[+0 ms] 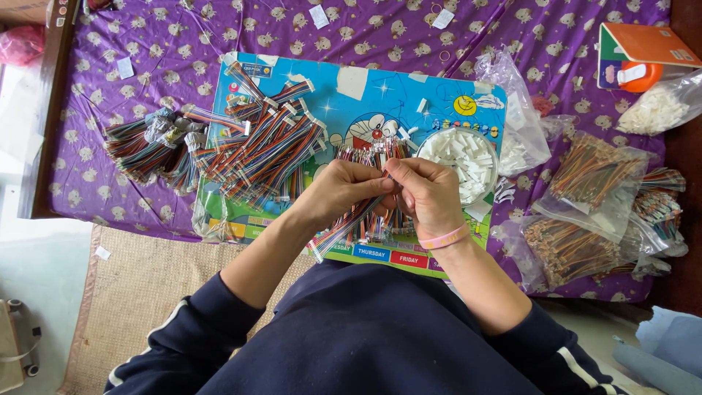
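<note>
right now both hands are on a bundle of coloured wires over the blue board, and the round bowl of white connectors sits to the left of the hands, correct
Not quite. The head view shows the left hand and right hand on the bundle of coloured wires over the blue board, but the bowl of white connectors sits to their right.

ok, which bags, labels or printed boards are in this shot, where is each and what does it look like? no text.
Blue rectangular cartoon-printed board: centre of the purple bedsheet, under the wire bundles.
Clear plastic bags of multicoloured wires: right of the board, crumpled.
Clear bag of white plastic connectors: upper right.
Orange-and-green flat card package: top right corner.
Small white paper tags: scattered along the sheet's top.
</note>
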